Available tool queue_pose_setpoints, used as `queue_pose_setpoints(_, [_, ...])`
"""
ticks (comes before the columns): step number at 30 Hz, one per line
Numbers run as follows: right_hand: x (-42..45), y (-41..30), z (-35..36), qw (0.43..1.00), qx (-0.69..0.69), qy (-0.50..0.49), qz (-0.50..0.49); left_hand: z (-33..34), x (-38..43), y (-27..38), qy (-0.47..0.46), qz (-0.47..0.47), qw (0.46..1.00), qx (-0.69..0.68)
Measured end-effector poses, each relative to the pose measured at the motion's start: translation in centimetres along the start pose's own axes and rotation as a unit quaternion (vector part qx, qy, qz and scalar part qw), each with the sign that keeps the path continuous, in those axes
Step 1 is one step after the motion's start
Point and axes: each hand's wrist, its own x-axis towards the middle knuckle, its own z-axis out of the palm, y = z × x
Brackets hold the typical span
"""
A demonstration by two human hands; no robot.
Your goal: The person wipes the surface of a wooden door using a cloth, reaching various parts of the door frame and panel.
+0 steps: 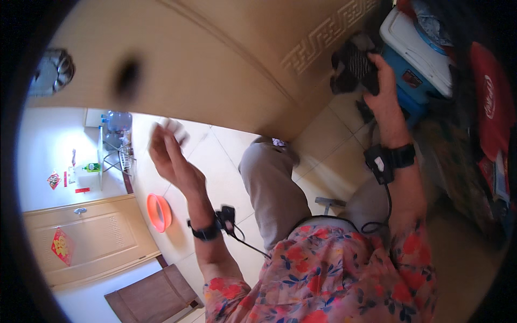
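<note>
My right hand (381, 87) is closed around a bundle of dark cloth (355, 66), part of it finely striped, at the upper right. The bundle lies close to the raised-pattern face of a tan door (226, 60). My left hand (171, 151) is raised at the left of my body, beside the door's edge. It is blurred, and its fingers look bent; whether it holds anything small cannot be told. A dark blurred spot shows over the door at the upper left.
A blue cooler box with a white lid (420, 52) stands beside my right hand, near a red bag (488, 101). An orange basin (149, 212) is on the tiled floor at the left. Farther off are a second door (97, 234) and a folding rack (117, 155).
</note>
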Motion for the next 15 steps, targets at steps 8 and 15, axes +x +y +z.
queue_pose_setpoints(8, [-1.3,-0.1,1.0,0.987,-0.043,-0.146,-0.052,9.0,-7.5,0.6,-0.443,-0.302,0.839,-0.092])
queue_pose_setpoints(15, [-0.6,-0.3,-0.4,0.990,-0.135,-0.041,-0.004,18.3,-12.5,-4.8,-0.819,-0.095,0.565,0.043])
